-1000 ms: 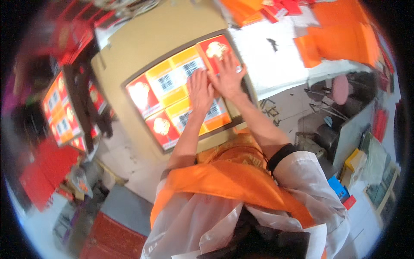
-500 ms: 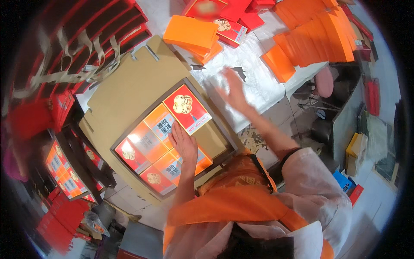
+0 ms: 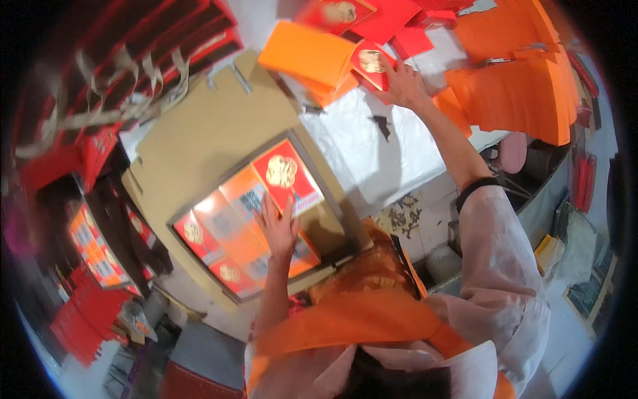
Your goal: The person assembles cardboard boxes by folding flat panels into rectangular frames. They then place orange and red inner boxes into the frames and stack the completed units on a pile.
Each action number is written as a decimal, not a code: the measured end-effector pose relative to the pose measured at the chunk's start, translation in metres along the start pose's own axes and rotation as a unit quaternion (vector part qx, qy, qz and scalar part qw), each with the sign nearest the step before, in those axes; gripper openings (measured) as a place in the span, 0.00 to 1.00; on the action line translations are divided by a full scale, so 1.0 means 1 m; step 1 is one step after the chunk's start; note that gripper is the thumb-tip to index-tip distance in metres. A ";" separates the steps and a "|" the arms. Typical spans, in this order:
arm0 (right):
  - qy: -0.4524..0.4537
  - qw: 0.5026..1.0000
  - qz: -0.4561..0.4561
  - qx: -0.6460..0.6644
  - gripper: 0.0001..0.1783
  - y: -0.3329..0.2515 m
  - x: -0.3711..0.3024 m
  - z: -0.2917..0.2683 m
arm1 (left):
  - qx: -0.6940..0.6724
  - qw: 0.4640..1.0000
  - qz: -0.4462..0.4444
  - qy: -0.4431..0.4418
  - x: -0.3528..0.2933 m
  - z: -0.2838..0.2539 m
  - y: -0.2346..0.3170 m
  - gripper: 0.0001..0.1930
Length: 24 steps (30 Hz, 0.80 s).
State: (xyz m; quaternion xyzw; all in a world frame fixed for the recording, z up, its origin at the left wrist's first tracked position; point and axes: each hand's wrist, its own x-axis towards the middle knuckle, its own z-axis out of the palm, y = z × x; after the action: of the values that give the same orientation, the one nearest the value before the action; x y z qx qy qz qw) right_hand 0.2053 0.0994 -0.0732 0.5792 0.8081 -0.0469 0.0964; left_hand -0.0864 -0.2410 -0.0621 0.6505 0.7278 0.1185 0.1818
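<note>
Right hand [image 3: 403, 85] is up on the white table [image 3: 372, 156] now, fingers curled over the edge of a small red packet [image 3: 372, 63] with a gold emblem on its face. The thumb side is hidden, so a full pinch cannot be confirmed, but the fingertips are on it. Half a second back that hand was mid-air over the table, blurred; a second back both hands were down in the box together.

Left hand [image 3: 278, 226] has stayed low, lying flat inside the big tan cardboard box [image 3: 212, 136], fingers spread and pressing on the glossy packets packed there. One red packet with a gold emblem [image 3: 286, 174] sits uppermost at the box's far corner, just past the fingertips; the rest of the packed layer [image 3: 222, 233] is a tiled row of red and orange rectangles, shiny, catching the light.

The packet under the right hand lies on the far side of the table, wedged between a flat matte orange carton [image 3: 307, 54] on its left and a thick fanned stack of orange sheets [image 3: 518, 93] on its right. More red sleeves [image 3: 392, 16] lie beyond it.

Person's orange apron [image 3: 345, 319] fills the lower frame, pale sleeve [image 3: 498, 266] on the right arm with a dark wristband [image 3: 478, 187]. Red boxes [image 3: 86, 73] with paper handles are stacked at left.
</note>
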 end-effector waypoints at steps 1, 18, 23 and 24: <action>-0.011 1.000 0.022 -0.020 0.54 0.001 -0.023 -0.001 | 0.042 0.999 -0.006 -0.025 0.005 -0.001 0.001 0.32; -0.080 0.913 0.075 0.393 0.43 -0.216 -0.372 -0.042 | -0.088 0.996 0.000 -0.002 -0.074 0.002 0.006 0.43; 0.053 0.983 0.085 0.154 0.37 -0.255 -0.368 -0.021 | -0.094 0.995 -0.021 0.020 -0.082 0.004 0.009 0.41; 0.068 0.983 0.092 0.141 0.37 -0.261 -0.365 -0.016 | -0.095 0.995 -0.013 0.022 -0.083 0.005 0.008 0.40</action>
State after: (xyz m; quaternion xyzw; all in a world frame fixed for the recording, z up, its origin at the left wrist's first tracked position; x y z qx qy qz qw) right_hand 0.0699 -0.3205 0.0101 0.6607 0.7412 -0.1124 -0.0373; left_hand -0.0700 -0.3226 -0.0537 0.6181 0.7256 0.1986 0.2282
